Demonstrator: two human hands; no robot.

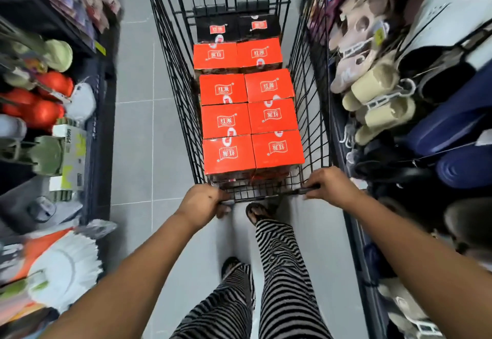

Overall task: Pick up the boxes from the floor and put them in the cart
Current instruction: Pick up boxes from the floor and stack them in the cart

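A black wire cart stands in a narrow aisle in front of me. Several red boxes with white labels fill it in two columns, stacked in layers, with two dark boxes at the far end. My left hand grips the left end of the cart handle. Wrapped around the handle's right end is my right hand. No box is visible on the floor.
Shelves crowd both sides: kitchenware and red items on the left, slippers and dark shoes on the right. Grey tiled floor runs along the cart. My legs in striped trousers stand just behind the cart.
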